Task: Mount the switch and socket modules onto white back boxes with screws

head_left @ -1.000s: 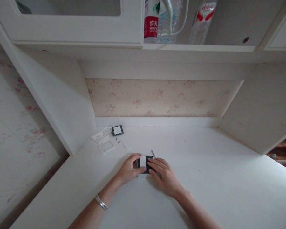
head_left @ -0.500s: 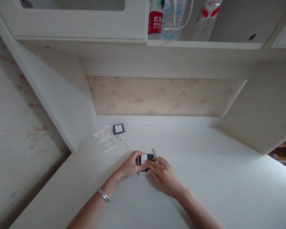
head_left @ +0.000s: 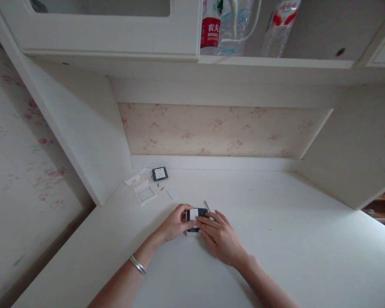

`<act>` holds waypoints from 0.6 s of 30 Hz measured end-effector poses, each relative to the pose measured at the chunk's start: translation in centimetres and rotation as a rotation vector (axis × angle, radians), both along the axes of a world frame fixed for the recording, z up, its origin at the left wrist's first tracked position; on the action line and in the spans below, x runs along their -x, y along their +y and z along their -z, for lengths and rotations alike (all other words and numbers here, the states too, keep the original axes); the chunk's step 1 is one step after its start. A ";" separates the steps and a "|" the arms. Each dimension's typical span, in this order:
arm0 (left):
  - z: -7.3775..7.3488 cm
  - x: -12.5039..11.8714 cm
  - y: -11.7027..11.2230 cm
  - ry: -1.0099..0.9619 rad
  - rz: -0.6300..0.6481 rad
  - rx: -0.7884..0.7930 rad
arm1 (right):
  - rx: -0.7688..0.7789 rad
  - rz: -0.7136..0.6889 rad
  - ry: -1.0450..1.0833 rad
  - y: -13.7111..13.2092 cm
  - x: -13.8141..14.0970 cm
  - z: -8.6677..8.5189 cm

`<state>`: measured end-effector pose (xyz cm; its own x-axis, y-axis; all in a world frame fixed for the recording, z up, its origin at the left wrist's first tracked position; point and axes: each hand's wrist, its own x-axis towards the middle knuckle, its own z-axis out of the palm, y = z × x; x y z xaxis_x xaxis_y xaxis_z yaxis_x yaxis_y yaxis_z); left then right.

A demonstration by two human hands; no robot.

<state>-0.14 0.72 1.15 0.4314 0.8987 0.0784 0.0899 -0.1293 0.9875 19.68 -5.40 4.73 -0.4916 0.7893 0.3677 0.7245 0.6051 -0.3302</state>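
Observation:
A wall switch or socket module [head_left: 193,212] with a black frame and a white insert sits low over the desk, on what looks like a white box. My left hand [head_left: 175,223] grips its left side, thumb at the near edge and fingers at the far edge. My right hand [head_left: 220,237] reaches over from the right, its fingertips closed on the insert and the right part of the frame. Beside it a thin metal shaft [head_left: 206,205] sticks out, with a bit of green partly hidden by the right fingers. Whether the right hand holds that tool cannot be made out.
At the back left lie a black-framed socket [head_left: 160,173], a white cover frame [head_left: 146,194], white plastic parts [head_left: 136,180], small screws [head_left: 162,188] and a thin white strip [head_left: 170,194]. Overhead, a shelf [head_left: 276,63] holds plastic bottles [head_left: 210,31]. A side panel [head_left: 83,128] bounds the left.
Both hands keep nearly the same place and hold on the module. The view has shifted very slightly.

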 end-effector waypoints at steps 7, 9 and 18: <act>-0.7 0.0 -0.1 0.132 -0.040 -0.063 | -0.013 0.027 -0.009 0.1 0.5 -0.2; -0.7 0.1 0.0 0.176 -0.040 -0.101 | -0.022 0.031 -0.012 0.1 0.6 -0.2; -0.3 0.5 0.2 0.176 0.055 -0.121 | -0.084 0.033 -0.009 0.0 0.8 0.0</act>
